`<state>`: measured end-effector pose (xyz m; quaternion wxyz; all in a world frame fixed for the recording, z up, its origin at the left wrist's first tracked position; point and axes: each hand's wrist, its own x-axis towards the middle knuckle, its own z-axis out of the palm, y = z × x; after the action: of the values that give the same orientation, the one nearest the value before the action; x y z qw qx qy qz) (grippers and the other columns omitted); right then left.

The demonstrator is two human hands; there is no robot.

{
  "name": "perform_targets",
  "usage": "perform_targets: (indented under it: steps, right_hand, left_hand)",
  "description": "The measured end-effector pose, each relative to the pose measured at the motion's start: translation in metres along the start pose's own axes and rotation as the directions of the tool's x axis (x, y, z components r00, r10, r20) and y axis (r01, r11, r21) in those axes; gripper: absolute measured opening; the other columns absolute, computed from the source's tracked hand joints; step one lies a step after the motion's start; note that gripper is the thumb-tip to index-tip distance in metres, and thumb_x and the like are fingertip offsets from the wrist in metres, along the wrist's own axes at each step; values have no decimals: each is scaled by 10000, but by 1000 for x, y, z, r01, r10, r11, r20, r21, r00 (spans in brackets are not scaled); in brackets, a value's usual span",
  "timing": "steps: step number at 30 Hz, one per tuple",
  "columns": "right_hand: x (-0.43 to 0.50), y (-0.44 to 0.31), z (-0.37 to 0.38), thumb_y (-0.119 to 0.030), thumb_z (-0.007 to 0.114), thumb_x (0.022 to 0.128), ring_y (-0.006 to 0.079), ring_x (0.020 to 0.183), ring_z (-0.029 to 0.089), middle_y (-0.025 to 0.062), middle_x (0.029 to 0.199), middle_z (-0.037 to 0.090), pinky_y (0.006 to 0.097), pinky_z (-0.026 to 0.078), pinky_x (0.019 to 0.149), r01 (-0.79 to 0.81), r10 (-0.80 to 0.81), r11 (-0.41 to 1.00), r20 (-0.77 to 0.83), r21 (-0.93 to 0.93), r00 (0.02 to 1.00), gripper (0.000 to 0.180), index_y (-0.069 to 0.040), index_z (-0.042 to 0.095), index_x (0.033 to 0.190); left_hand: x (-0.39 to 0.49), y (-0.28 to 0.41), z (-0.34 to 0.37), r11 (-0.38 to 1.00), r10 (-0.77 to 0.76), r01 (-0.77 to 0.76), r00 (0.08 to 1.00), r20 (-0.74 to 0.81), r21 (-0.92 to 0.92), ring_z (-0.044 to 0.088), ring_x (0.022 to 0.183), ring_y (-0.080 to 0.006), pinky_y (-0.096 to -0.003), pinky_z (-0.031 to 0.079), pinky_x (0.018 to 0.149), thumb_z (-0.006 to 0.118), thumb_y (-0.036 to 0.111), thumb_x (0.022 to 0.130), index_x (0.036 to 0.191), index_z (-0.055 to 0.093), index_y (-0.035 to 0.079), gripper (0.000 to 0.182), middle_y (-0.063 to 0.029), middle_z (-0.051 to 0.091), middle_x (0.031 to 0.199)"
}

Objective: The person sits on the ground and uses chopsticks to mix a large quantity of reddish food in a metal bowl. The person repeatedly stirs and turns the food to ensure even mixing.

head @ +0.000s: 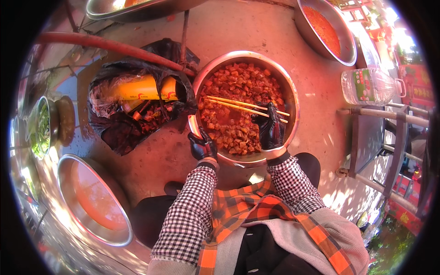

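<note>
A large metal basin (pixel 293 90) on the floor holds diced food in red sauce (pixel 237 137). My right hand (pixel 271 129), in a wet black glove, reaches over the basin's right part and grips a pair of long chopsticks (pixel 240 104), whose tips point left over the food. At the basin's lower left rim is my left hand (pixel 202 142), also black-gloved, with a pale strip-like object (pixel 194 125) with a red edge in it; what it is I cannot tell. Part of the left fingers is hidden.
A black plastic bag (pixel 120 137) with a yellow roll-like package (pixel 141 87) and scraps lies left. Metal bowls stand lower left (pixel 127 223) and upper right (pixel 350 58). A plastic jug (pixel 374 86) and metal-framed rack (pixel 395 147) are right. A red pole (pixel 117 46) crosses upper left.
</note>
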<state>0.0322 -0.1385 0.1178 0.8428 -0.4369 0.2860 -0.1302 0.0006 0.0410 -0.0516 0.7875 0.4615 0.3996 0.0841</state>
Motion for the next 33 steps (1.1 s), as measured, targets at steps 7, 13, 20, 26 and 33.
perform_targets:
  steps: [7, 13, 20, 26, 33]
  right_hand:
    - [-42, -4, 90, -91, 478, 918, 167, 744, 619, 128, 893, 632, 267, 502, 649, 377, -167, 890, 587, -255, 792, 192, 36, 546, 1046]
    - [-21, -53, 23, -326, 379, 957, 177, 602, 568, 125, 752, 599, 280, 473, 559, 302, -244, 907, 215, -295, 945, 411, 46, 543, 1012]
    - [48, -18, -138, -296, 413, 952, 119, 489, 536, 70, 666, 596, 216, 424, 448, 197, -353, 703, -95, -683, 931, 354, 11, 588, 938]
    - [85, 61, -157, -272, 521, 893, 210, 541, 601, 121, 721, 626, 293, 488, 449, -57, -49, 964, -384, -259, 922, 282, -2, 601, 905]
    - [96, 94, -126, -216, 539, 868, 290, 513, 600, 166, 705, 618, 343, 486, 404, -153, 154, 988, -366, 31, 918, 236, 19, 563, 878]
  left_hand:
    - [-11, -3, 20, 380, -207, 543, 839, 503, -749, 542, 1018, -263, -362, 440, 915, 447, 220, 919, 1236, 450, 1, 386, -140, 577, 1122]
    - [-11, -3, 12, 963, -48, 76, 993, 111, -260, 453, 1055, -220, -403, 392, 986, 360, 151, 955, 1136, 452, -54, 289, -148, 505, 1127]
    - [-8, -3, 10, 1000, -14, 13, 998, 56, 24, 504, 999, -212, -366, 415, 941, 393, 124, 935, 1094, 476, -52, 252, -165, 539, 1070]
    - [-19, 10, 16, 812, 140, -182, 983, 119, 554, 497, 1004, -200, -388, 404, 958, 369, 88, 927, 1064, 479, -45, 220, -162, 537, 1047]
    - [-52, 62, 58, 457, 7, -52, 998, 55, 888, 498, 997, -188, -407, 395, 970, 348, 51, 915, 1019, 484, -31, 190, -160, 538, 1017]
